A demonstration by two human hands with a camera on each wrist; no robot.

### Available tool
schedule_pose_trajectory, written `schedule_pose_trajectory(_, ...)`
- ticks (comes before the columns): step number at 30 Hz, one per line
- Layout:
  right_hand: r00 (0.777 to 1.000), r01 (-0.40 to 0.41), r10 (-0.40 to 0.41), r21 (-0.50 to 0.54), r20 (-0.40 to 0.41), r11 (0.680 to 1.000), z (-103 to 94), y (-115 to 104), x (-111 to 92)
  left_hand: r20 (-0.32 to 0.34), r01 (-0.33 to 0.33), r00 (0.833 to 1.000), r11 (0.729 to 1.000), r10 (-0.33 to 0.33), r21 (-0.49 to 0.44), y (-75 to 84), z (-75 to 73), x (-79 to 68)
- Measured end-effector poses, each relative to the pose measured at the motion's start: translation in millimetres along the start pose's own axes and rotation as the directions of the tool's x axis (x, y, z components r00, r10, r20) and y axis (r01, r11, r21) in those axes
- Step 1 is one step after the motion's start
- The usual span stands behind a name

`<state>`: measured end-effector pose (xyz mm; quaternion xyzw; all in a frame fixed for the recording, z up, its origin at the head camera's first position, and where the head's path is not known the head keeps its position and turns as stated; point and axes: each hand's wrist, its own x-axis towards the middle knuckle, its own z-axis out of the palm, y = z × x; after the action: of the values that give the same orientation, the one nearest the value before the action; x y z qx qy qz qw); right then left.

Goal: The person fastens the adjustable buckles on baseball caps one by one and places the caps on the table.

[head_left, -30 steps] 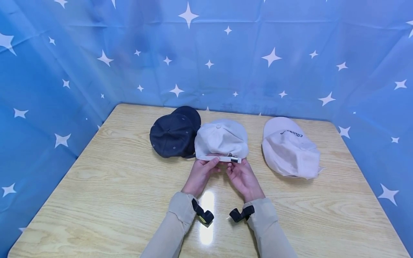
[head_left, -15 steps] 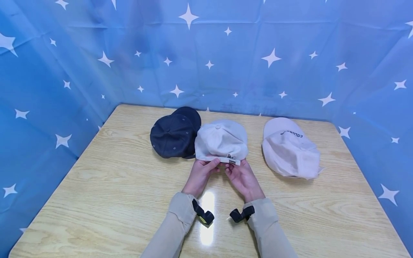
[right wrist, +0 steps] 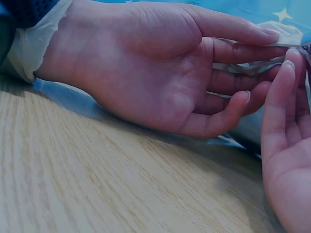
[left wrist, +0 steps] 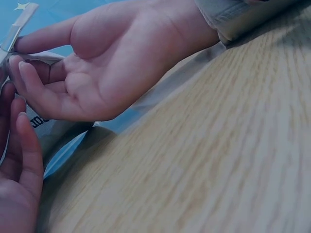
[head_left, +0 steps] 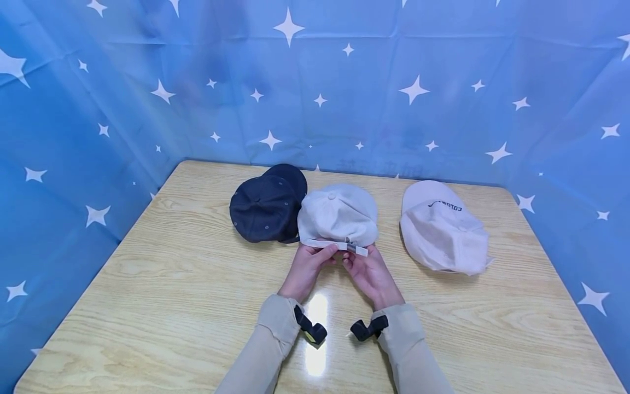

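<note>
A light grey-white baseball cap sits mid-table in the head view, its back turned to me. My left hand pinches the cap's back strap, thumb on top and fingers underneath. In the right wrist view that left thumb lies straight along the strap. My right hand, palm up, holds the strap at its metal buckle. Seen from the left wrist, the right thumb reaches the buckle end and the other fingers curl below it. The cap's brim points away from me.
A dark navy cap lies left of the held cap, right up against it. On the right is a pale pinkish-white cap with dark lettering. Behind the wooden table hangs a blue curtain with white stars.
The strap's buckle end has tilted down, and the buckle has shifted slightly left. Both hands keep nearly the same place; the other caps have not moved.
</note>
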<state>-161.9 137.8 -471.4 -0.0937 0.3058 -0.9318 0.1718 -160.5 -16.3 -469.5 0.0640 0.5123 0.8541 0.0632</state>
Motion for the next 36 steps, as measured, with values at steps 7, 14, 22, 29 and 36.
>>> schedule_pose_trajectory(7, 0.999, -0.019, 0.018, -0.045, -0.031, 0.999, 2.8, -1.2, -0.8, -0.008, 0.012, 1.000, 0.999, -0.012, 0.038, 1.8, 1.4, -0.6)
schedule_pose_trajectory(14, 1.000, -0.016, 0.016, -0.001, 0.000, 1.000, 4.9, -1.5, -0.6, 0.015, -0.014, 1.000, 1.000, 0.014, -0.005, 2.7, 2.1, -1.4)
schedule_pose_trajectory(22, 1.000, 0.007, -0.007, 0.051, -0.002, 0.999, 3.1, -0.4, -0.4, 0.024, -0.025, 0.999, 0.993, 0.028, -0.113, 1.3, -2.3, -0.1)
schedule_pose_trajectory(29, 1.000, 0.013, -0.014, 0.063, 0.015, 0.998, 2.1, -0.4, -0.6, 0.012, -0.011, 1.000, 0.989, 0.013, -0.150, 2.7, -4.0, -0.4)
schedule_pose_trajectory(36, 1.000, 0.006, -0.006, 0.019, 0.018, 1.000, 3.9, -1.2, -1.2, -0.006, -0.001, 1.000, 0.992, 0.000, -0.130, 3.1, -3.5, 0.0)
